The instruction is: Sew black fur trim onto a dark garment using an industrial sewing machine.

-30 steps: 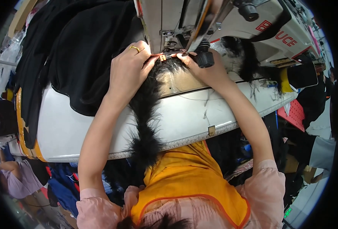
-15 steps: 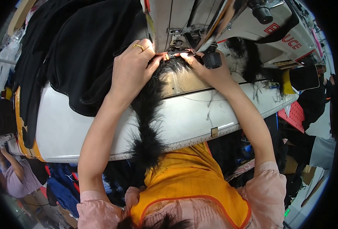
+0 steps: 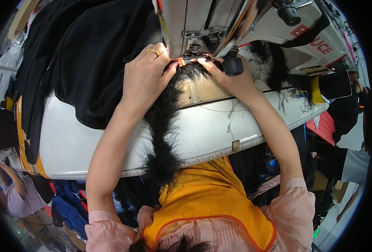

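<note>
My left hand (image 3: pixel 147 77) is closed at the left of the sewing machine's (image 3: pixel 194 25) needle area, thumb and fingers pinching the end of a black fur strip (image 3: pixel 163 122). The strip trails down across the white table and over its near edge. My right hand (image 3: pixel 232 77) sits right of the needle, its thumb and fingertips closed by the presser foot (image 3: pixel 195 56); a black knob hides part of it. What its fingertips pinch is too small to make out. Lamp light falls on the fingertips. Black fabric (image 3: pixel 106 59) lies beside my left hand.
The white table (image 3: pixel 211 128) has a measuring tape along its near edge. More black fur (image 3: pixel 278 69) lies under the machine arm at right. A yellow-and-black holder (image 3: pixel 327 87) stands at the right end. At far left, another person (image 3: pixel 20 191) sits.
Almost nothing differs. Both hands stay at the needle area, and the fur strip hangs in the same place.
</note>
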### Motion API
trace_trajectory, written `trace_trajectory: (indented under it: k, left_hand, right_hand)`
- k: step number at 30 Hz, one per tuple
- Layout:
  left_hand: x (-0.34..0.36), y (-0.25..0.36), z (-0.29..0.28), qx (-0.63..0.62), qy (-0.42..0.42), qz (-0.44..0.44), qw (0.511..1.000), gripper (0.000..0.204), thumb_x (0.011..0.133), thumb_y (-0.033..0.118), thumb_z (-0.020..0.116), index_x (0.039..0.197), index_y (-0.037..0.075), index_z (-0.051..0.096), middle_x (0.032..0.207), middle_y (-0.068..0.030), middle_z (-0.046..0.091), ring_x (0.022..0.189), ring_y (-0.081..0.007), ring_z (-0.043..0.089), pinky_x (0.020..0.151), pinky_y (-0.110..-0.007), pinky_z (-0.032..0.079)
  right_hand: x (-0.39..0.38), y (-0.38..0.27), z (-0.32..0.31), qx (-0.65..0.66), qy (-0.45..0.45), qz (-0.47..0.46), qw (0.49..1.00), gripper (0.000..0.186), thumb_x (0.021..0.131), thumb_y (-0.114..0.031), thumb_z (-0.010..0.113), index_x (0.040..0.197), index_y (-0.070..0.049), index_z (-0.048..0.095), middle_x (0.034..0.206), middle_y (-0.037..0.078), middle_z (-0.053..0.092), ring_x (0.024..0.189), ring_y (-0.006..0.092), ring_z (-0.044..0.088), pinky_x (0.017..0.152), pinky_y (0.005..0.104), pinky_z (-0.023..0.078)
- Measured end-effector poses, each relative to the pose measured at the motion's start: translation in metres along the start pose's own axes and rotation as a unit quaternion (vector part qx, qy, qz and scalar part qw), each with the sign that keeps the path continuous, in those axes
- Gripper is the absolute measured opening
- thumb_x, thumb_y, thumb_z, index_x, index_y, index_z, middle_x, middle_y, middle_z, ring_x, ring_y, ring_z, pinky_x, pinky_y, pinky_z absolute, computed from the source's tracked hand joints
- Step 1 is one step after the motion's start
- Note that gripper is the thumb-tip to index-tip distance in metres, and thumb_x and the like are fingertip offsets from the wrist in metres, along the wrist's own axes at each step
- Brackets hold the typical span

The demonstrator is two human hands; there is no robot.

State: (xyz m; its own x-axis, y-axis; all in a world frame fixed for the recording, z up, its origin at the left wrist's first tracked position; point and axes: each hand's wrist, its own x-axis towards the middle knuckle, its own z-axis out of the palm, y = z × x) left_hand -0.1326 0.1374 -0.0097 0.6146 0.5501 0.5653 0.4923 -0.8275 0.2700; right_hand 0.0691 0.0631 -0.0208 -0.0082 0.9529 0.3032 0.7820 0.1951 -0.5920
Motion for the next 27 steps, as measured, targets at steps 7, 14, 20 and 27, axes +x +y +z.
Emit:
trace_trajectory:
  k: [7, 14, 20, 27]
  left_hand:
    - [-0.001, 0.001, 0.000, 0.017, 0.011, 0.013, 1.000, 0.017, 0.072, 0.013, 0.071, 0.072, 0.003, 0.058, 0.080, -0.0039, 0.056, 0.075, -0.0182, 0.059, 0.056, -0.032, 0.050]
    - [-0.001, 0.006, 0.002, 0.052, 0.004, 0.035, 0.998, 0.015, 0.073, 0.012, 0.070, 0.074, 0.003, 0.059, 0.083, -0.0073, 0.058, 0.081, -0.0195, 0.060, 0.058, -0.031, 0.052]
    - [-0.003, 0.007, 0.001, 0.080, 0.004, 0.038, 0.996, 0.013, 0.075, 0.013, 0.069, 0.080, 0.003, 0.062, 0.089, -0.0098, 0.061, 0.085, -0.0215, 0.060, 0.062, -0.031, 0.053]
    - [-0.011, 0.015, -0.019, 0.091, 0.098, 0.114, 0.984, 0.014, 0.075, 0.015, 0.070, 0.086, 0.007, 0.064, 0.090, -0.0025, 0.061, 0.090, -0.0194, 0.060, 0.075, -0.031, 0.051]
  right_hand:
    - [0.004, -0.017, -0.005, -0.076, -0.053, 0.080, 0.992, 0.021, 0.088, -0.018, 0.059, 0.103, -0.006, 0.067, 0.084, 0.003, 0.068, 0.073, 0.0090, 0.061, 0.063, 0.0243, 0.046]
    - [0.012, 0.029, 0.034, 0.045, 0.037, -0.014, 0.998, 0.044, 0.077, -0.035, 0.066, 0.055, 0.001, 0.057, 0.055, 0.018, 0.054, 0.058, 0.0349, 0.055, 0.054, 0.0418, 0.041]
    - [0.015, 0.013, 0.027, 0.017, -0.005, 0.043, 0.999, 0.033, 0.078, -0.030, 0.066, 0.075, 0.002, 0.057, 0.071, 0.015, 0.058, 0.065, 0.0280, 0.057, 0.059, 0.0363, 0.043]
    - [0.009, -0.011, -0.007, -0.057, 0.081, -0.017, 0.995, 0.028, 0.072, -0.031, 0.069, 0.069, -0.004, 0.064, 0.070, 0.009, 0.063, 0.071, 0.0267, 0.060, 0.060, 0.0377, 0.046]
